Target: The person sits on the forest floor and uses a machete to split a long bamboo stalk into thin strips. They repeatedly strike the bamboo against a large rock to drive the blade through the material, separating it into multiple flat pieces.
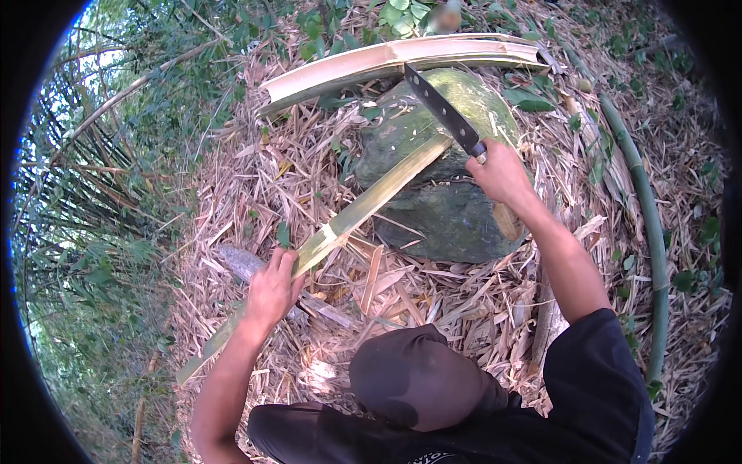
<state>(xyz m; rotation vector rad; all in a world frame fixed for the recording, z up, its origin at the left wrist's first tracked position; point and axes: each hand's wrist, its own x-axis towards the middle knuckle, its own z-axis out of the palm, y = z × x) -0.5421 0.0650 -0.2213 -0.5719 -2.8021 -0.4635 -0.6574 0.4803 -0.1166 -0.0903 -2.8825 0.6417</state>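
My left hand (273, 288) grips a long split bamboo strip (363, 205) near its middle. The strip slants up to the right, and its far end rests on a large mossy rock (444, 209). My right hand (501, 174) is closed on the handle of a dark machete (440, 110). The blade points up and to the left, raised over the rock just above the strip's far end. A wide split bamboo piece (402, 58) lies across the top of the rock.
Dry bamboo husks and shavings (255, 178) cover the ground around the rock. A whole green bamboo pole (649, 224) curves along the right side. Dense green foliage (93, 193) fills the left. A dark cap (417, 375) sits at the bottom centre.
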